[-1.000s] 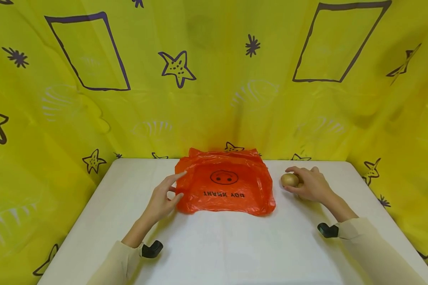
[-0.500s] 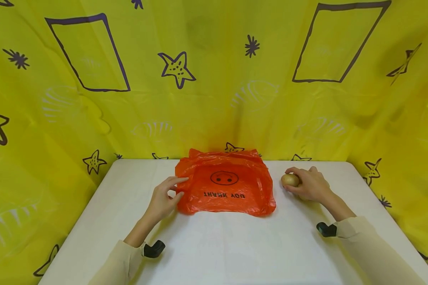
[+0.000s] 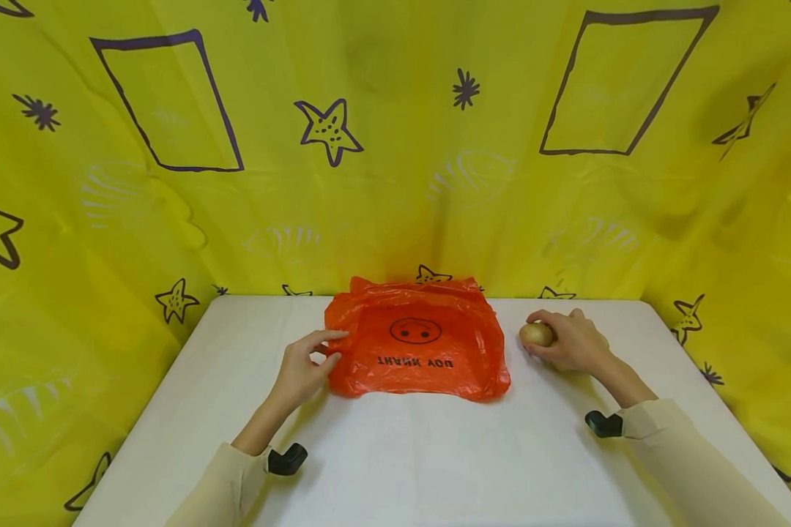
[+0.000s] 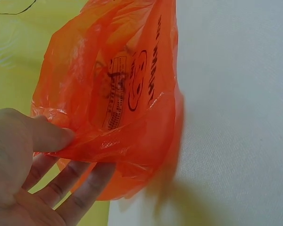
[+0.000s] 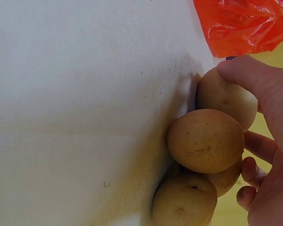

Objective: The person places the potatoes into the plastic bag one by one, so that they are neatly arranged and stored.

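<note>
An orange-red plastic bag (image 3: 415, 377) with black "THANK YOU" print and a smiling face lies at the back middle of the table. My left hand (image 3: 303, 366) pinches its left edge. In the left wrist view the thumb (image 4: 56, 137) lies on one side of the film and the fingers (image 4: 85, 188) on the other; the bag's mouth gapes open. To the right of the bag, my right hand (image 3: 573, 342) grips a potato (image 5: 230, 101) between thumb and fingers. Several more potatoes (image 5: 205, 141) lie beside it in the right wrist view, mostly hidden by the hand in the head view.
The white table (image 3: 409, 461) runs back to a yellow curtain (image 3: 395, 190) printed with starfish and shells. That curtain also stands along both sides. A dark wrist device (image 3: 287, 460) sits at the left cuff, another wrist device (image 3: 603, 424) at the right.
My left index finger and thumb have drawn closer together on the bag's edge. The right hand and the potato have barely moved. The view has tilted slightly.
</note>
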A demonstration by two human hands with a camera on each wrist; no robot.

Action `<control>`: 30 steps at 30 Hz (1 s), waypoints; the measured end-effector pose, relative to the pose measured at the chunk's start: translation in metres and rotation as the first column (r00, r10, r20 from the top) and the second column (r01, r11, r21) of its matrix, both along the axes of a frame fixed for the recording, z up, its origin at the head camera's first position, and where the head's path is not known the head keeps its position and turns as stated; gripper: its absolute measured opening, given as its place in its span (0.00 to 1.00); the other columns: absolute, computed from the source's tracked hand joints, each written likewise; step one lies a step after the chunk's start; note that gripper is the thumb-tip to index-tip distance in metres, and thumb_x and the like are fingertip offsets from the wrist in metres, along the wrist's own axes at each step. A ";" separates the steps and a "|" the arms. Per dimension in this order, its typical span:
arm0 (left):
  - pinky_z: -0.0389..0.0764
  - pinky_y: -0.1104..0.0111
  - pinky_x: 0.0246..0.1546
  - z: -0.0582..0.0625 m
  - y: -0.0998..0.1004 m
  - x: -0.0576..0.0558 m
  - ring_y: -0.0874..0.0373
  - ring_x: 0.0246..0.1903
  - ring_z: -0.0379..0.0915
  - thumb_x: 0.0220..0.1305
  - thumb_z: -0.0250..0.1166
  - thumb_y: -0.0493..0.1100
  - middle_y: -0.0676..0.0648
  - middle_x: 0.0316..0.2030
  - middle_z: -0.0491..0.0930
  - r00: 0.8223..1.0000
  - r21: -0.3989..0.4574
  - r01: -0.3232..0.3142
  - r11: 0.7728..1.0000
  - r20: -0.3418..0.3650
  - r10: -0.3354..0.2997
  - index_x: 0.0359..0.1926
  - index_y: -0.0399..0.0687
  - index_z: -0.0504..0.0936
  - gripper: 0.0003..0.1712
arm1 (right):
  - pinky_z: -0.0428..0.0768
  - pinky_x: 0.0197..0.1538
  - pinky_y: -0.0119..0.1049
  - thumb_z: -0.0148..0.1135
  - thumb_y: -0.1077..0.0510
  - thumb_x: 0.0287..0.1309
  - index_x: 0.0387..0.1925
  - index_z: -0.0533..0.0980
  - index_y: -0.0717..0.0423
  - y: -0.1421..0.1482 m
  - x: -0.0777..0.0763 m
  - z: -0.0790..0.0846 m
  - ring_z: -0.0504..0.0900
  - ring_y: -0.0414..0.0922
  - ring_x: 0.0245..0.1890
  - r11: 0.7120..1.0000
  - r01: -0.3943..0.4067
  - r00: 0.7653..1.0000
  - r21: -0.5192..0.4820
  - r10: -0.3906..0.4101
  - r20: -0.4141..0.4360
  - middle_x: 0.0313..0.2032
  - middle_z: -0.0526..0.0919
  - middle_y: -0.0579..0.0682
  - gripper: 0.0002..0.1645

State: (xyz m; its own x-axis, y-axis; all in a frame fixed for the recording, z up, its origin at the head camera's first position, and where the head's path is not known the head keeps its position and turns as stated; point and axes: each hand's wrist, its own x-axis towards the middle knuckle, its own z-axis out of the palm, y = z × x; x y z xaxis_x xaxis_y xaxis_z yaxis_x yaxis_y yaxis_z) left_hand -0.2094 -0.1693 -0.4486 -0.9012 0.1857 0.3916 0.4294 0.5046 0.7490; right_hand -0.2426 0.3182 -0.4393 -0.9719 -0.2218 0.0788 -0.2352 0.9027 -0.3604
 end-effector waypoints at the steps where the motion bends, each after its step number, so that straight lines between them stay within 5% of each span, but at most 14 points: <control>1: 0.84 0.69 0.31 0.000 0.000 0.000 0.49 0.38 0.81 0.59 0.70 0.25 0.45 0.45 0.86 1.000 0.007 0.000 1.000 -0.004 0.000 0.53 0.45 0.87 0.21 | 0.67 0.30 0.43 0.77 0.45 0.54 0.55 0.80 0.49 0.000 0.000 0.000 0.68 0.55 0.37 1.000 -0.001 1.000 -0.001 0.001 0.001 0.41 0.85 0.52 0.28; 18: 0.84 0.68 0.34 0.001 0.004 -0.001 0.51 0.36 0.81 0.60 0.70 0.25 0.45 0.43 0.86 1.000 0.024 -0.016 1.000 0.020 0.016 0.52 0.45 0.88 0.21 | 0.68 0.32 0.41 0.79 0.51 0.53 0.57 0.79 0.50 -0.002 0.000 0.006 0.68 0.53 0.38 0.997 -0.059 0.998 -0.042 0.060 0.036 0.40 0.84 0.50 0.30; 30: 0.84 0.69 0.35 0.004 0.005 0.001 0.51 0.37 0.81 0.61 0.69 0.27 0.46 0.44 0.86 0.998 0.024 -0.032 0.999 0.053 0.031 0.52 0.46 0.88 0.19 | 0.70 0.34 0.41 0.79 0.55 0.53 0.55 0.79 0.49 -0.002 0.003 0.012 0.65 0.55 0.41 0.983 -0.055 0.997 -0.174 0.065 0.047 0.40 0.79 0.55 0.28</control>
State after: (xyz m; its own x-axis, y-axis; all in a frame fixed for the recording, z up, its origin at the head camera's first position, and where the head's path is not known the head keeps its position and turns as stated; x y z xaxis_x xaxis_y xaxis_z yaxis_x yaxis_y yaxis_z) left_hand -0.2085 -0.1640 -0.4447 -0.9259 0.1477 0.3477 0.3734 0.4980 0.7827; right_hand -0.2401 0.3167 -0.4269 -0.9610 -0.2672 0.0708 -0.2639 0.8105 -0.5229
